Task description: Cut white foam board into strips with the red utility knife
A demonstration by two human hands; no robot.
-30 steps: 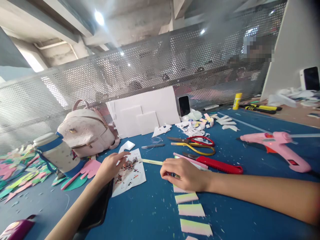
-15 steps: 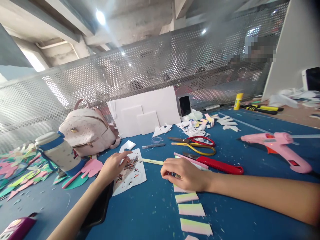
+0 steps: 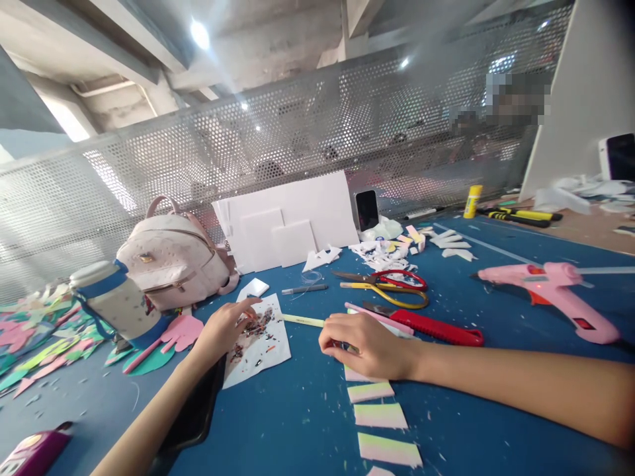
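Observation:
My left hand (image 3: 225,327) hovers at the left edge of a white paper sheet (image 3: 275,344), its index finger stretched out and the others loosely bent. Small dark and coloured scraps (image 3: 258,327) lie scattered over the sheet. On the blue table my right hand (image 3: 364,342) rests with its fingers curled inward. Something multicoloured shows beneath those fingers, too covered to name. Beside its fingertips lies a pale yellow strip (image 3: 303,320). Several green-and-pink foam pieces (image 3: 380,415) run in a column below the right wrist. A black phone-like slab (image 3: 201,413) is partly under my left forearm.
A red utility knife (image 3: 439,327), scissors (image 3: 399,281) and a pink glue gun (image 3: 550,277) lie to the right. At the left stand a bottle (image 3: 116,304) and a pale backpack (image 3: 173,258). White boards (image 3: 317,192) lean at the back, near white scraps (image 3: 380,254).
My left forearm and hand have shifted very slightly left. My right hand keeps its place, and the things on the table look unchanged.

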